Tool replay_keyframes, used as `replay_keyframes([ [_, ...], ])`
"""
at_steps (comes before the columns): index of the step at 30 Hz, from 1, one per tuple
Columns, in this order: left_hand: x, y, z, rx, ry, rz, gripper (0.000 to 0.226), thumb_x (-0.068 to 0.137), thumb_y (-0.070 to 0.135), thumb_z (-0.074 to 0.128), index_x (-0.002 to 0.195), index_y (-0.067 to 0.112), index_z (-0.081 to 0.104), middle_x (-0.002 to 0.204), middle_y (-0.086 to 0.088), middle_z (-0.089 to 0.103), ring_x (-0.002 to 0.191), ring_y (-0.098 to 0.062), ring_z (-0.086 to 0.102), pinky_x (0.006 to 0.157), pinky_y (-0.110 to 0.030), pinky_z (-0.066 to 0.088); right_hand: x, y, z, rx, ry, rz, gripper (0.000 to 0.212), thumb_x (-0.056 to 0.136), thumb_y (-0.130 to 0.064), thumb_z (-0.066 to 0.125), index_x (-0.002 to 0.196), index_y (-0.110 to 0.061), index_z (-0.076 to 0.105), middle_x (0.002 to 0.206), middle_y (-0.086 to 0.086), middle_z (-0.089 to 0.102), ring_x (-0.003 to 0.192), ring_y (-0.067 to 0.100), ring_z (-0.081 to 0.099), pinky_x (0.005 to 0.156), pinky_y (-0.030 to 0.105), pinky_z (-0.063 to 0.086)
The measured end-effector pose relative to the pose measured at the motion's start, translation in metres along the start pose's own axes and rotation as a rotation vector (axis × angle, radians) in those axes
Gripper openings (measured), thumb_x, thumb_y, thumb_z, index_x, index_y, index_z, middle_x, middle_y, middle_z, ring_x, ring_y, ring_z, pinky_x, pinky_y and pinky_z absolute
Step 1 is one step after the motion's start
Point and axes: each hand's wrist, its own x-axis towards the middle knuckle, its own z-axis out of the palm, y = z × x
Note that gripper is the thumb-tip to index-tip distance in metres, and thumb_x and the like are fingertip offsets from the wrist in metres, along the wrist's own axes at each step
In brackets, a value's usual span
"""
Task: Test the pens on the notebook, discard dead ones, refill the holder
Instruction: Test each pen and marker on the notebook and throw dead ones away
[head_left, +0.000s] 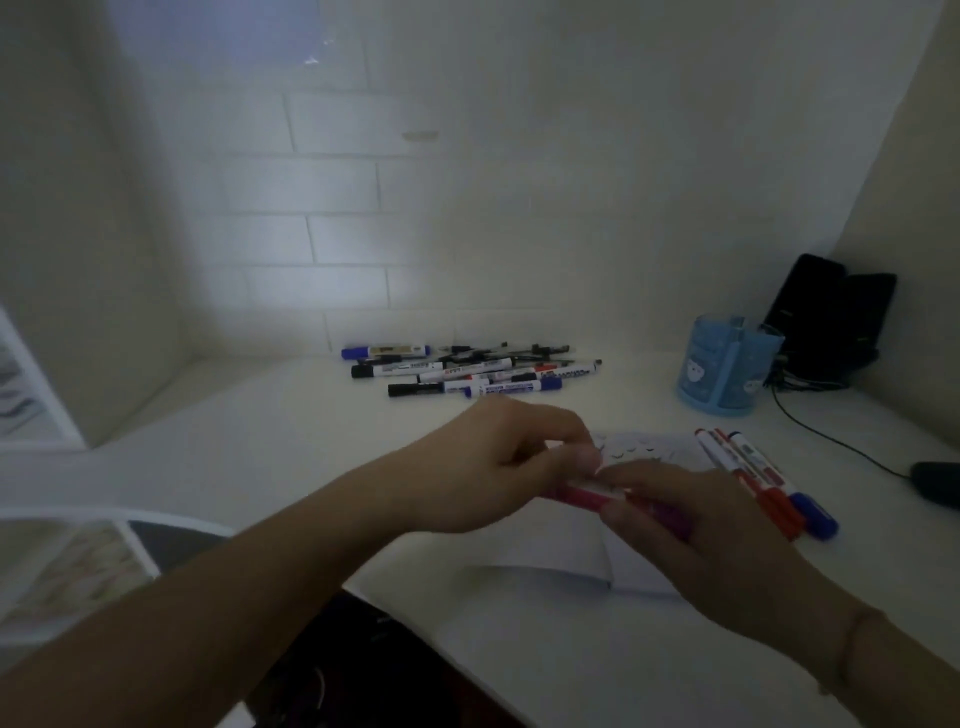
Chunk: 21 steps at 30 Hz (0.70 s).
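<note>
Both my hands hold one red marker (587, 496) over the open notebook (561, 551) on the white desk (270, 447). My left hand (498, 467) pinches its left end; my right hand (696, 530) grips its body. Whether the cap is on is hidden by my fingers. Scribble marks show on the notebook page behind my hands. Three markers (763, 483), red and blue, lie side by side at the notebook's right edge. A pile of several markers and pens (467, 371) lies at the back of the desk by the wall. The blue pen holder (727, 364) stands at the back right.
Two dark phones (826, 306) lean against the right wall behind the holder, with a black cable (831, 441) running to a dark object (940, 483) at the right edge. The desk sits in an alcove with walls close at left, back and right.
</note>
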Motion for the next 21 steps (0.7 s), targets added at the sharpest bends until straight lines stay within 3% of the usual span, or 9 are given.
replay_keyframes([
  [2,-0.017,-0.012,-0.012,0.05,-0.022,-0.068,0.019,0.091,0.043,0.058,0.094,0.025,0.064,0.062,-0.009,0.058,0.05,-0.018,0.045,0.049,-0.023,0.034,0.011,-0.001,0.007,0.047,-0.025,0.039,0.011,0.079,-0.049,0.051,0.088,-0.045,0.056,0.078,-0.026,0.06,0.059,-0.003,0.054,0.056,0.006,0.04],
  [4,-0.043,-0.027,-0.023,0.112,0.014,-0.136,0.02,0.087,0.042,0.063,0.098,0.026,0.065,0.061,-0.003,0.058,0.05,-0.008,0.045,0.049,-0.016,0.033,0.02,-0.005,0.016,0.291,-0.002,0.121,0.014,0.076,-0.038,0.06,0.089,-0.033,0.059,0.062,-0.01,0.06,0.045,0.002,0.048,0.045,0.011,0.039],
  [7,-0.092,-0.043,-0.037,0.204,0.04,-0.212,0.023,0.085,0.043,0.067,0.101,0.026,0.065,0.069,0.009,0.062,0.06,-0.006,0.057,0.057,-0.016,0.042,0.034,-0.016,0.037,0.475,-0.008,0.123,0.012,0.076,-0.026,0.065,0.083,-0.017,0.061,0.059,-0.001,0.063,0.046,0.005,0.05,0.045,0.016,0.042],
  [10,-0.142,-0.05,-0.041,0.344,-0.01,-0.306,0.025,0.083,0.047,0.068,0.1,0.029,0.063,0.08,0.014,0.065,0.07,-0.005,0.061,0.068,-0.026,0.049,0.048,-0.039,0.076,0.398,-0.113,0.006,0.009,0.077,-0.025,0.071,0.079,-0.023,0.063,0.069,-0.005,0.066,0.053,0.01,0.056,0.05,0.018,0.047],
  [14,-0.217,-0.069,-0.023,0.468,0.056,-0.476,0.026,0.078,0.046,0.071,0.096,0.032,0.059,0.076,0.018,0.065,0.068,0.002,0.059,0.062,-0.016,0.048,0.057,-0.083,0.138,0.234,-0.257,-0.143,0.01,0.078,-0.04,0.065,0.078,-0.033,0.059,0.073,-0.012,0.063,0.053,0.012,0.057,0.054,0.022,0.048],
  [15,-0.236,-0.076,-0.016,0.457,0.077,-0.528,0.026,0.078,0.047,0.071,0.095,0.031,0.06,0.077,0.017,0.067,0.07,0.003,0.06,0.063,-0.02,0.051,0.057,-0.092,0.153,0.171,-0.297,-0.184,0.01,0.078,-0.043,0.062,0.079,-0.035,0.058,0.075,-0.013,0.064,0.055,0.008,0.057,0.057,0.023,0.048],
  [17,-0.27,-0.093,0.0,0.448,0.119,-0.634,0.023,0.078,0.047,0.071,0.091,0.029,0.065,0.08,0.011,0.07,0.074,-0.004,0.065,0.064,-0.028,0.053,0.059,-0.107,0.187,0.057,-0.375,-0.23,0.009,0.08,-0.043,0.059,0.082,-0.035,0.056,0.075,-0.012,0.063,0.064,0.006,0.056,0.062,0.029,0.048],
  [21,-0.318,-0.13,0.036,0.469,0.181,-0.838,0.025,0.077,0.049,0.067,0.094,0.03,0.068,0.087,0.007,0.072,0.082,-0.015,0.066,0.067,-0.031,0.053,0.058,-0.118,0.26,-0.152,-0.527,-0.24,0.006,0.085,-0.034,0.052,0.086,-0.029,0.053,0.079,-0.008,0.062,0.074,0.018,0.058,0.063,0.031,0.047],
])
